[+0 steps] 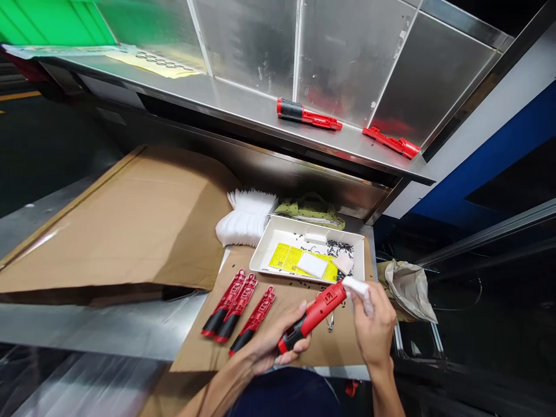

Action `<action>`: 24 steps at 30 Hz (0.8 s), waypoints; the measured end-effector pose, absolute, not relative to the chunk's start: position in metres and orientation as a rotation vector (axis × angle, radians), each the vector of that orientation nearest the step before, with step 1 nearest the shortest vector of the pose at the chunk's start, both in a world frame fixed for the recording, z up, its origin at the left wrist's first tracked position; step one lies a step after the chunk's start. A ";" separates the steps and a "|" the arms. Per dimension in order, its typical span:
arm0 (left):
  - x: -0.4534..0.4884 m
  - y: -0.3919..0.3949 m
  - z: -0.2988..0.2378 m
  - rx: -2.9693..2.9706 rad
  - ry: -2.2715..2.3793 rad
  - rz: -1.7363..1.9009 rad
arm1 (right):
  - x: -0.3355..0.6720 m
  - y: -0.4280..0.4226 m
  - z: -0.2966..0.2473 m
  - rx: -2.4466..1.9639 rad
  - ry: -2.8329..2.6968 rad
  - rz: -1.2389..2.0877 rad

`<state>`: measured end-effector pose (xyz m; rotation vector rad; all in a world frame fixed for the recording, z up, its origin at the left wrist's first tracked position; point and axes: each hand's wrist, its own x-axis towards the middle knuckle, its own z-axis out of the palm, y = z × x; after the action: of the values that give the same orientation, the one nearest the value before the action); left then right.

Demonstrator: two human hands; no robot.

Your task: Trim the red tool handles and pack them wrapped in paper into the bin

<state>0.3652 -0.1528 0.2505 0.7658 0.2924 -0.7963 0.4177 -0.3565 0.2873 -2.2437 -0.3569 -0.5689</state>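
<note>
My left hand (278, 341) is wrapped round the black lower part of a red and black plastic tool housing (319, 313), which slants up to the right. In my right hand (376, 321) is a folded white wipe (358, 288), pinched between the fingers and touching the upper end of the housing. Left of my hands, several similar red and black housing halves (256, 313) lie on a brown cardboard sheet (200, 353). Just beyond the held housing stands a white tray (264, 246) with a yellow printed sheet (284, 255), white pads (311, 264) and small black parts (341, 249).
A stack of white wipes (247, 217) and a green patterned pouch (308, 209) sit behind the tray. On the metal shelf (243, 104) lie two more red housing pieces (321, 119). A large cardboard box (143, 220) takes up the left; a paper-lined bag (410, 289) hangs at right.
</note>
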 end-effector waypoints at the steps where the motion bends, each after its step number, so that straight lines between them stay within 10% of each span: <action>1: 0.365 -0.153 0.248 0.723 0.308 -0.827 | 0.423 -0.358 0.288 -2.273 -0.329 -0.619; 24: 0.360 -0.158 0.257 1.360 0.088 -0.455 | 0.415 -0.359 0.307 -2.427 -0.557 -0.628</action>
<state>0.3598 -0.1576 0.2575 1.3597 0.0884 -0.4547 0.4146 -0.3591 0.3070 -2.4266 -0.5574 -0.6275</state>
